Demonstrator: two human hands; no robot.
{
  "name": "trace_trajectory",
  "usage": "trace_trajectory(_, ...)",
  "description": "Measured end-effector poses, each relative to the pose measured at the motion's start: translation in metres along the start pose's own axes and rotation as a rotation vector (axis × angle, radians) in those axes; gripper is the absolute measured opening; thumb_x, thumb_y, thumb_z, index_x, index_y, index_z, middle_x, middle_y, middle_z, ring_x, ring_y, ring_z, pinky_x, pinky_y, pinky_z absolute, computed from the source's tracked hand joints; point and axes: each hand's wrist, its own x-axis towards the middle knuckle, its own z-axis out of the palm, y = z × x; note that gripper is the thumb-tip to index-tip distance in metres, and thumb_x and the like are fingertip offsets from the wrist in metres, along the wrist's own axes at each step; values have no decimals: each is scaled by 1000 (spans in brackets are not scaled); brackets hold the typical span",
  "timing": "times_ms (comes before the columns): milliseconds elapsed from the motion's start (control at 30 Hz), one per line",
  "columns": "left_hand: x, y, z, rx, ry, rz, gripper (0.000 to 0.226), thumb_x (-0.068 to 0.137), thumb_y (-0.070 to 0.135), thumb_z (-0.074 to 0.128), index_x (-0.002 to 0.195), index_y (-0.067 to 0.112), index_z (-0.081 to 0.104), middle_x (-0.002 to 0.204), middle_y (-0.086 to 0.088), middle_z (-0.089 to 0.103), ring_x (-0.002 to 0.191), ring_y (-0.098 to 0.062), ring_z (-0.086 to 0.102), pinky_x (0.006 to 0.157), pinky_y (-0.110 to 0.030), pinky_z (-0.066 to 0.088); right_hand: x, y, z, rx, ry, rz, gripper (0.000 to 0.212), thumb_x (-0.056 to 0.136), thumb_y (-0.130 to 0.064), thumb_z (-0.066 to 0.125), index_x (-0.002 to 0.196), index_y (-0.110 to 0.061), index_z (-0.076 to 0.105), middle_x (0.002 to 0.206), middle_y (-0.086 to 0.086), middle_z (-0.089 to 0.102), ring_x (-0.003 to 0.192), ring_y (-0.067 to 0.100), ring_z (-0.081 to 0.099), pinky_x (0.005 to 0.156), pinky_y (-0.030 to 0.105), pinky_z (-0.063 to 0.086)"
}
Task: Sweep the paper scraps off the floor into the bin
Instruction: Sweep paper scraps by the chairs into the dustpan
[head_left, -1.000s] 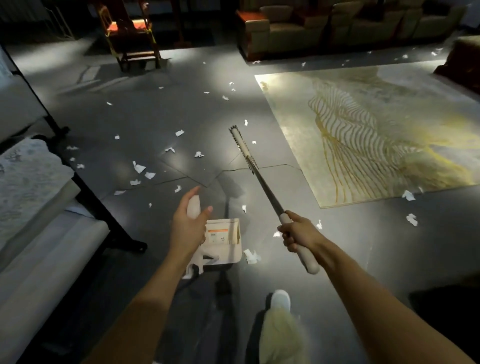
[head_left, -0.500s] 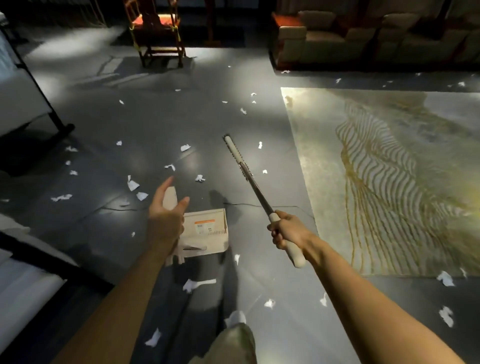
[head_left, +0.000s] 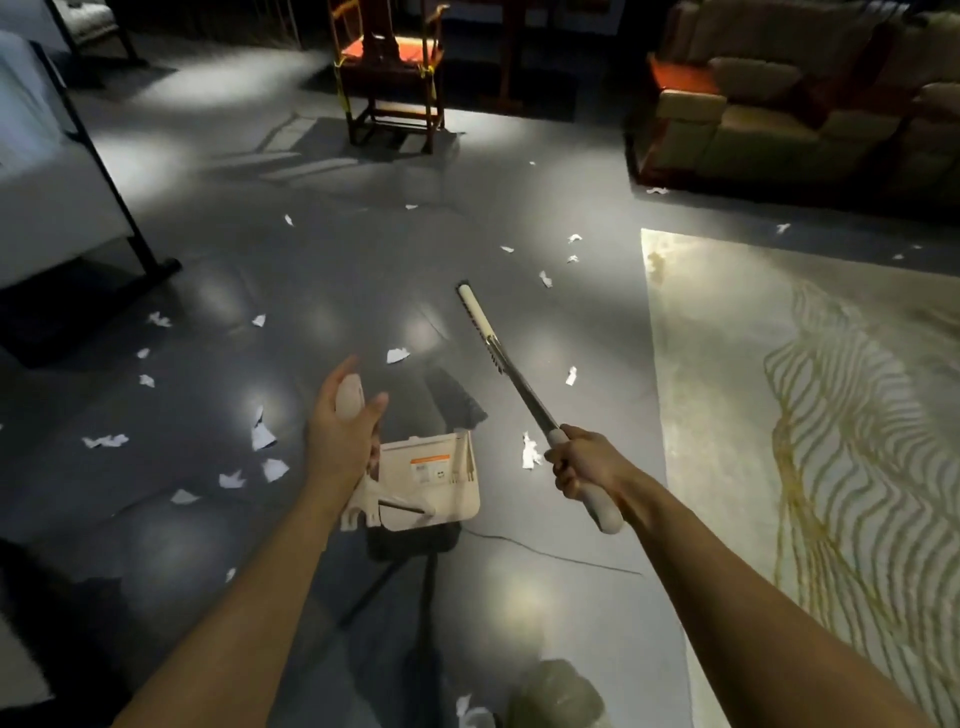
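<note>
Risk of scattering: the paper scraps are judged to be very light, so they may be blown aside if the broom is swung fast.
Risk at the rug: scraps near the rug may be pushed onto it, where they are harder to sweep.
Risk of spilling: the dustpan is hung from its handle; if it is tipped after loading, scraps may fall out.
Bin: not seen in this view.
Left hand: clamped round the top of the dustpan handle.
Right hand: closed tightly round the grey grip of the broom.
Look of the scraps: small, white, torn in uneven shapes, some curled.
Place of the scraps: spread over the dark floor, many left of the dustpan, some beyond the broom head, one between dustpan and right hand.
</note>
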Motion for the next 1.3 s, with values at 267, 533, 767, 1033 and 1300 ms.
trace_trajectory(267, 228, 15, 106, -67, 92, -57, 53, 88, 12, 62, 131, 39, 45, 56, -7, 46, 37, -10, 37, 33, -20, 33, 224, -170, -13, -67, -88, -47, 20, 92, 3, 42, 81, -13, 48, 58, 6, 41, 36, 10, 37, 33, 15, 32)
trace_trajectory(533, 441, 70, 177, -83, 263, -99, 56, 90, 7, 59, 135, 33, 42, 56, -8, 43, 33, -4, 35, 32, -17, 30, 408, -367, -7, -178, -226, -72, 16, 93, 4, 39, 101, -6, 50, 60, 6, 40, 42, 11, 36, 34, 15, 34)
trace_trajectory(767, 634, 76, 204, -49, 343, -107, 53, 90, 13, 61, 133, 38, 42, 59, -7, 45, 45, -14, 36, 34, -18, 33, 580, -495, 48, -232, -360, -48, 26, 92, 4, 42, 112, -9, 50, 58, 5, 41, 34, 6, 38, 33, 15, 34)
trace_trajectory(1033, 870, 107, 209, 30, 426, -111, 57, 90, 13, 59, 137, 37, 37, 64, -8, 53, 46, -14, 41, 33, -19, 36, 768, -653, 139, -232, -430, -12, 25, 88, 11, 40, 103, -8, 47, 57, 5, 39, 28, 6, 35, 30, 13, 30)
trace_trajectory(1300, 1102, 126, 198, 41, 517, -104, 62, 91, 14, 59, 142, 36, 32, 72, -11, 54, 47, -13, 41, 33, -16, 36, 949, -803, 239, -325, -530, -50, 26, 89, 11, 41, 76, -12, 43, 59, 4, 36, 29, 6, 33, 30, 12, 27)
